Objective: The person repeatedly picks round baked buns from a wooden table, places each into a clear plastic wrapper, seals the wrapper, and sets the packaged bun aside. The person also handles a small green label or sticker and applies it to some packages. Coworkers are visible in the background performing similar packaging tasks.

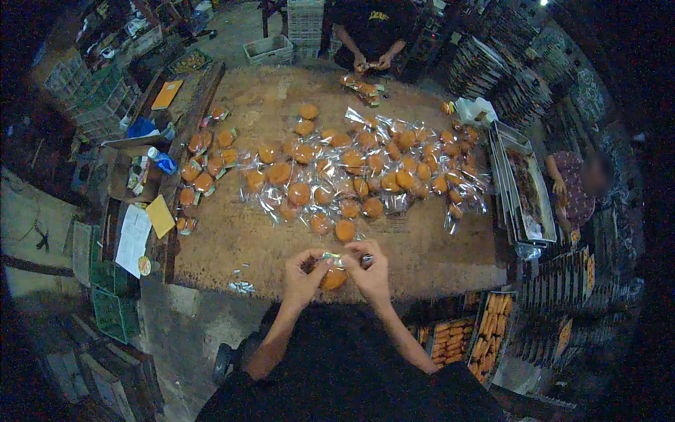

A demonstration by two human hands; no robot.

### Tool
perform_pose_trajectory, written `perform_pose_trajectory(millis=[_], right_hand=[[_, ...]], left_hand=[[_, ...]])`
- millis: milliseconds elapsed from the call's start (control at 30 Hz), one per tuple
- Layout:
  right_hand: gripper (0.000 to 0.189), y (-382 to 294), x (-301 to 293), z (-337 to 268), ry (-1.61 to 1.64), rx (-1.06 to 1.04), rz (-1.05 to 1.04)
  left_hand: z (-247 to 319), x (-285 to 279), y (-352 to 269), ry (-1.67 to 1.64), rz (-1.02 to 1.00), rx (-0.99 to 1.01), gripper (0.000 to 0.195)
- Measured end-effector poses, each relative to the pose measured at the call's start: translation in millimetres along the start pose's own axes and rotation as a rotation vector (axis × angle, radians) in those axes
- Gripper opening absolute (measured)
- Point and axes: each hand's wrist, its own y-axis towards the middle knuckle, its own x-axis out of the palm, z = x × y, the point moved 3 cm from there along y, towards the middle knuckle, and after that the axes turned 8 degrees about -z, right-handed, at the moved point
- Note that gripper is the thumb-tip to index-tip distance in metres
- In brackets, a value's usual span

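Near the table's front edge, my left hand (307, 274) and my right hand (370, 269) pinch the folded top of a clear plastic wrapper around a round orange-brown bun (333, 278). A small light green label shows at the fold between my fingertips. Just beyond my hands lies another bun (345, 230), and past it a wide heap of buns in clear wrappers (353, 161). Labelled wrapped buns (203, 182) form a group to the left. Small whitish strips (241, 286) lie left of my left hand.
The wooden table (422, 248) spans the middle. Across it a person (372, 60) handles a small item beside several packed buns. Metal trays (522, 184) and another person (569, 184) are at the right. Paper sheets (133, 240), a yellow envelope (160, 216) and a blue-labelled bottle (162, 160) lie left.
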Motion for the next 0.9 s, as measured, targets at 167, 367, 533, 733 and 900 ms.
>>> perform_pose_trajectory(millis=[167,367,533,733,900], right_hand=[[0.011,23,-8,2,0.264,0.037,0.348],[0.037,47,25,34,0.407,0.051,0.327],[0.046,73,19,82,0.507,0.378,0.642],[0.039,86,21,115,0.268,0.429,0.557],[0.042,74,-4,166,0.233,0.405,0.359]], left_hand=[[0,10,13,0.038,0.014,0.021,0.011],[-2,28,35,0.085,0.047,0.070,0.011],[-25,38,60,0.243,0.006,0.130,0.015],[-88,30,96,0.040,-0.258,-0.237,0.020],[-130,-53,139,-0.306,-0.278,-0.231,0.031]])
